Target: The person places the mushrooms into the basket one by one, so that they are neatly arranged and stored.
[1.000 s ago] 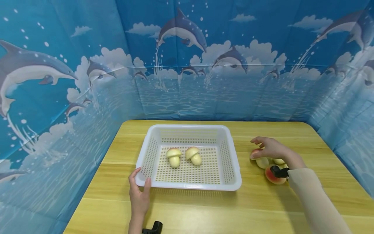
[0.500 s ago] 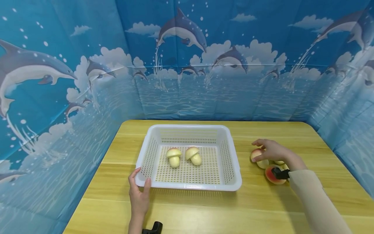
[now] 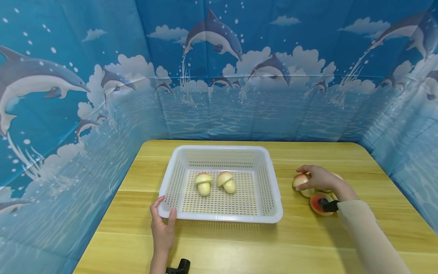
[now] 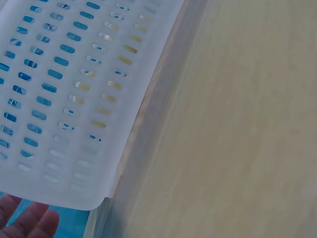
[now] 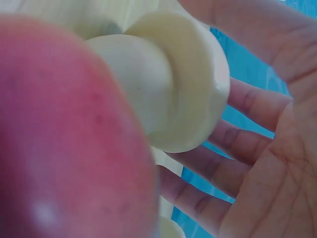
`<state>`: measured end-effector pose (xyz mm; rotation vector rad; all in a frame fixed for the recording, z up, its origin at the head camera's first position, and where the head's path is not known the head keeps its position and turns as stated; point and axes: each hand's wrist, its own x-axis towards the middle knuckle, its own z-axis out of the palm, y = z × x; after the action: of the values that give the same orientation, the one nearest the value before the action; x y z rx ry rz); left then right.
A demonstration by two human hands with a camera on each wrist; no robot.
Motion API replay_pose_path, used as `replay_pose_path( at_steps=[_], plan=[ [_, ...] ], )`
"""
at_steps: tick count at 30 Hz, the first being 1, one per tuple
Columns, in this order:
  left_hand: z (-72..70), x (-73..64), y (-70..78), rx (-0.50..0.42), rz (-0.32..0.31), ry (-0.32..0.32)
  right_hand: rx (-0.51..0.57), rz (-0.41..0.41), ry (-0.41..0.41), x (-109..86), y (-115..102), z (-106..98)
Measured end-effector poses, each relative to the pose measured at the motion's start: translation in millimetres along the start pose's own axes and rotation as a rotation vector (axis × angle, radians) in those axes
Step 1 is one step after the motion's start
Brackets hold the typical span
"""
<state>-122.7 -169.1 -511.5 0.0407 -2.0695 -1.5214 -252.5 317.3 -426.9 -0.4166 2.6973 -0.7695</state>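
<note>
My left hand grips the near left corner of a white plastic basket, thumb at the front rim and fingers along the left side. In the left wrist view, fingertips show beside the slotted wall. Two pale mushrooms lie on the basket floor. To the right, my right hand reaches over another mushroom, thumb and fingers spread about its cap. The right wrist view shows that mushroom in front of the nearly straight fingers.
A mushroom with a red cap lies below my right wrist, large in the right wrist view. More pale mushrooms are partly hidden behind the hand. The wooden table is bounded by a blue dolphin curtain.
My right hand has moved slightly down and to the right over the mushroom, its fingers still spread. The left hand and the basket stay in place.
</note>
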Motion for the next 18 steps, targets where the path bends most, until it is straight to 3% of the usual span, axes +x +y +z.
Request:
replay_pose_path(
  at_steps=[11,18],
  plan=[
    [-0.4,0.1,0.5,0.012,-0.010,-0.005,-0.026,0.034,0.018,1.1,3.3,4.1],
    [-0.5,-0.4,0.7,0.021,0.019,0.006,-0.032,0.053,0.027,3.0,6.9,8.7]
  ],
)
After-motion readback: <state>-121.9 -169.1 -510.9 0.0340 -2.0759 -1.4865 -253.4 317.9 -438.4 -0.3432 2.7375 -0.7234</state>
